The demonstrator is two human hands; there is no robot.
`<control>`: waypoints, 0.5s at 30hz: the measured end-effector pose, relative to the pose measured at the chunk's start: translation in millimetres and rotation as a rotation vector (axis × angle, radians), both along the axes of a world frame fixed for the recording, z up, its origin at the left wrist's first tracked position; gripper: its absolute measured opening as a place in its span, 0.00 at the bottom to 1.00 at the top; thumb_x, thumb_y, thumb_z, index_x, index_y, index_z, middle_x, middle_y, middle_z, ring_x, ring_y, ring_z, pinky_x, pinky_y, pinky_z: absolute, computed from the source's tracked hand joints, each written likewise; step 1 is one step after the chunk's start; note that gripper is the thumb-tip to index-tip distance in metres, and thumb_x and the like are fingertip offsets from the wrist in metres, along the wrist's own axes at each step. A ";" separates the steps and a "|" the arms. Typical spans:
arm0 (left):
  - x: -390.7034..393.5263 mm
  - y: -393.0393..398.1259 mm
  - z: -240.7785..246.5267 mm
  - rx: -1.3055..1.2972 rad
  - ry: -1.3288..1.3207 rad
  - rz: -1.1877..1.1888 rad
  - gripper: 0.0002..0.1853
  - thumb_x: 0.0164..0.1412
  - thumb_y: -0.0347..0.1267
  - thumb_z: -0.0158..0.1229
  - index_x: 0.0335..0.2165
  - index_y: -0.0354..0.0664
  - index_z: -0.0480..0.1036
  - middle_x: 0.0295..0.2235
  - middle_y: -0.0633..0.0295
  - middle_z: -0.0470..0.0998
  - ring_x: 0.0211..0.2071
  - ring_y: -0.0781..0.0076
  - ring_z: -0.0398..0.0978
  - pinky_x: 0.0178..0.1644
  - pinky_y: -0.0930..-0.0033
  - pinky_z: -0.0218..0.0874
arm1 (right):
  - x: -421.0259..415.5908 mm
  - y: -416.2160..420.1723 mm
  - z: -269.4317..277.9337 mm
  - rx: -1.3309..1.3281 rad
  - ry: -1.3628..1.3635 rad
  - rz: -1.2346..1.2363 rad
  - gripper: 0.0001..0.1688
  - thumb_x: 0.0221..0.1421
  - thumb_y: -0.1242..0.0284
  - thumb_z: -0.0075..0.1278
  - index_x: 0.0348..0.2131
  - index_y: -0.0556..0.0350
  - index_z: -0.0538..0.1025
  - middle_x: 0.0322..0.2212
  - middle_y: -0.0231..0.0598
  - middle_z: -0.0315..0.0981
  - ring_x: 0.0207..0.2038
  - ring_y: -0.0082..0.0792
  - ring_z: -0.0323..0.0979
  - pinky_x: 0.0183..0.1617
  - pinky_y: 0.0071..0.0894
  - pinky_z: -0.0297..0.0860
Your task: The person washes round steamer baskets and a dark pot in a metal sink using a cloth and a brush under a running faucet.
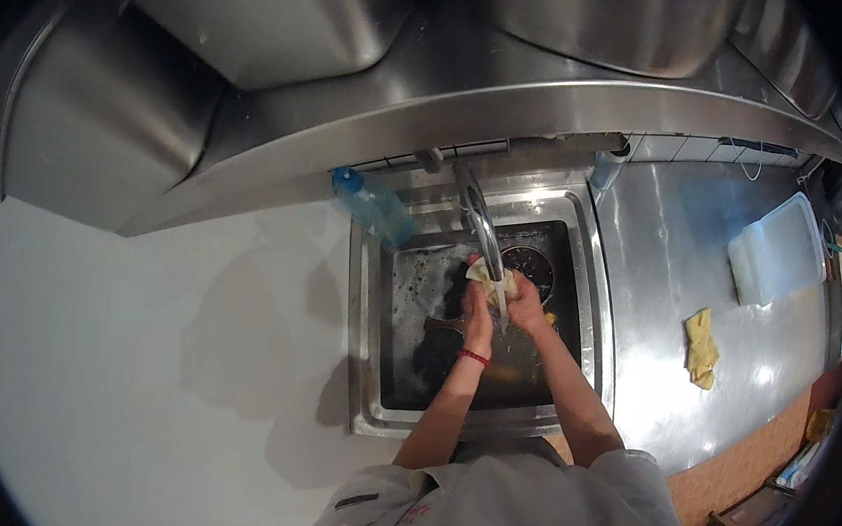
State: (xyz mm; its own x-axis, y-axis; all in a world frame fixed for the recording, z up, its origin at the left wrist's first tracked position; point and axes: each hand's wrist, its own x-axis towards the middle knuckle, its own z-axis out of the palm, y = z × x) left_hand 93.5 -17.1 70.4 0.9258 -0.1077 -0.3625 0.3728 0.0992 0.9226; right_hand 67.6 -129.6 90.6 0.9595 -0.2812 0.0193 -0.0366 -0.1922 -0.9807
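Note:
A pale yellowish cloth (pixel 479 271) is bunched between my two hands beneath the curved metal faucet (pixel 479 212). Water runs from the spout onto it. My left hand (pixel 477 320), with a red beaded bracelet at the wrist, presses the cloth from the left. On the other side, my right hand (pixel 527 306) grips it, its fingers partly hidden. Below both hands is a stainless steel sink (pixel 366 378) holding dark, sudsy water. A round dark-centred item (pixel 529 269) and a brown handle-like piece (pixel 444 325) show in the basin; their exact kinds are unclear.
A clear blue-capped plastic bottle (pixel 373 206) leans at the sink's back left corner. On the steel counter (pixel 661 261) at right lie a folded yellow cloth (pixel 701 349) and a translucent plastic container (pixel 782 253). Large steel containers (pixel 278 10) stand on the shelf (pixel 434 110) above.

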 end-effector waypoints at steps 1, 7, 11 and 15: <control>20.2 20.7 -25.6 0.101 -0.118 0.056 0.30 0.61 0.54 0.44 0.49 0.40 0.64 0.45 0.60 0.67 0.48 0.69 0.64 0.51 0.67 0.55 | 3.9 8.6 12.3 0.108 -0.014 0.032 0.19 0.46 0.76 0.56 0.41 0.53 0.73 0.30 0.31 0.73 0.34 0.24 0.69 0.41 0.27 0.67; 115.5 -3.2 -21.5 -0.078 0.164 -0.036 0.14 0.61 0.41 0.47 0.30 0.42 0.69 0.27 0.61 0.71 0.29 0.68 0.69 0.32 0.64 0.60 | -16.5 2.4 -7.5 0.345 0.058 0.154 0.22 0.49 0.76 0.54 0.46 0.49 0.70 0.34 0.29 0.73 0.34 0.20 0.69 0.34 0.23 0.68; 157.0 -38.8 -43.7 -0.242 0.287 -0.064 0.19 0.56 0.49 0.55 0.33 0.46 0.66 0.23 0.64 0.68 0.22 0.71 0.66 0.24 0.68 0.61 | -64.2 -3.3 -13.3 0.281 0.232 0.117 0.23 0.50 0.74 0.54 0.47 0.49 0.70 0.36 0.33 0.74 0.39 0.27 0.72 0.44 0.28 0.69; 172.5 -38.3 -79.3 -0.157 0.288 -0.165 0.43 0.52 0.60 0.53 0.56 0.44 0.55 0.52 0.49 0.62 0.46 0.56 0.65 0.47 0.53 0.60 | -115.3 -15.1 -10.3 -0.075 0.249 0.054 0.20 0.47 0.65 0.56 0.41 0.50 0.74 0.36 0.42 0.76 0.40 0.37 0.74 0.44 0.34 0.68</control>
State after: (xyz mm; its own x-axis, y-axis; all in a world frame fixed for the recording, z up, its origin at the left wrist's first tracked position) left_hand 265.9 -55.4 -9.0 0.7535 -0.3219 -0.5733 0.6382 0.1484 0.7554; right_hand -47.7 -144.6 80.3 0.9509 -0.2357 -0.2004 -0.2626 -0.2726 -0.9256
